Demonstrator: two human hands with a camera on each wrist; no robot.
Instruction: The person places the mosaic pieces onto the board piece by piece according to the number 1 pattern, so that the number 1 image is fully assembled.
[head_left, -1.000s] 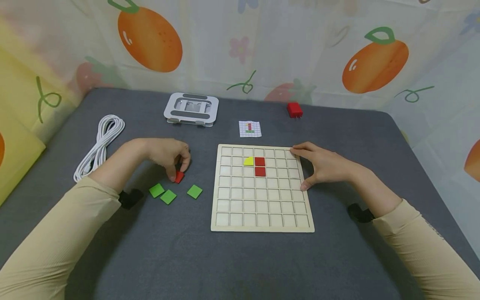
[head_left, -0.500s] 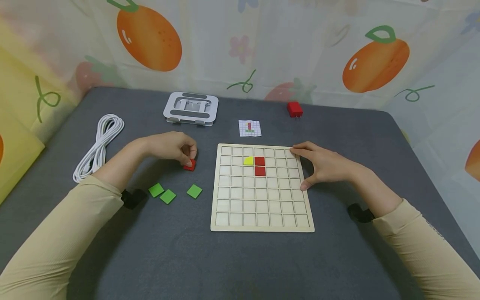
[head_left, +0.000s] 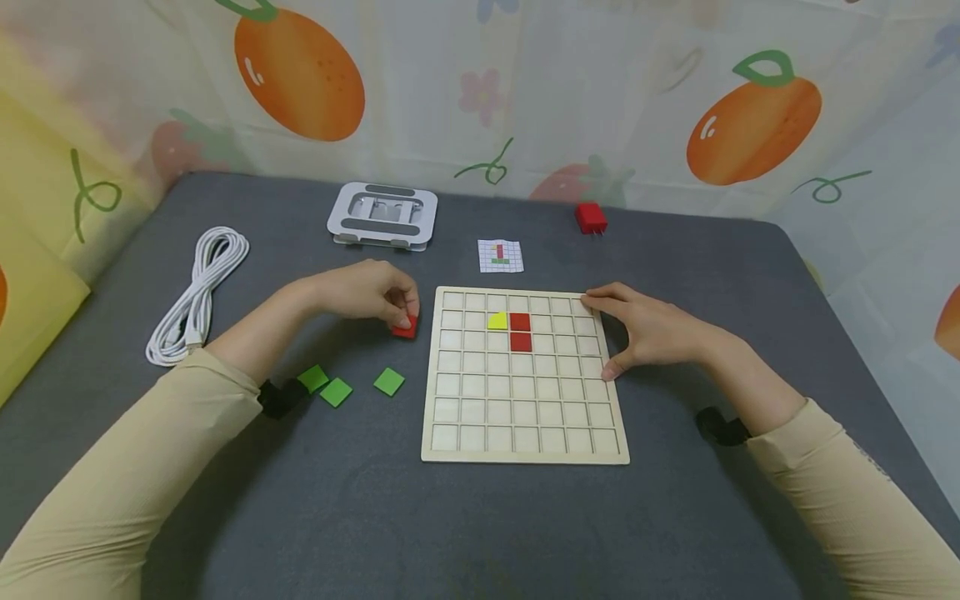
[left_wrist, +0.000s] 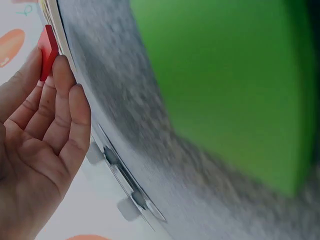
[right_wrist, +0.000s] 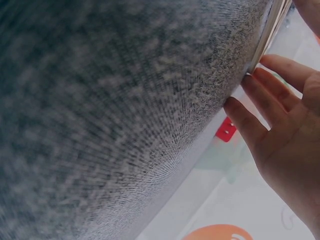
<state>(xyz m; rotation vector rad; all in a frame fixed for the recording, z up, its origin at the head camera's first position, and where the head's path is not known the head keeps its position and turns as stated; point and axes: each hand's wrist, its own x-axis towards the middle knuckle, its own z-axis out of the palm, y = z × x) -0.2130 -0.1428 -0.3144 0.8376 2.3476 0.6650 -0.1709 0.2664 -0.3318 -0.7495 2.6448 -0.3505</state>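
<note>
Between thumb and fingertips my left hand pinches a red square tile, just left of the wooden grid board. The left wrist view shows that red tile tilted on edge. My right hand rests against the board's right edge, thumb and fingers spread and fairly straight. In the board's cells lie a yellow piece with one rounded side and two red tiles, one below the other. Three green tiles lie on the table left of the board, one partly behind my left wrist.
A small gridded paper with a coloured pattern lies behind the board. Further back are a white folding stand and a red plug adapter. A coiled white cable lies at the left. A fruit-printed curtain hangs behind.
My left hand has carried the red tile right and slightly back, from near the green tiles towards the board's left edge. The right hand has stayed at the board.
</note>
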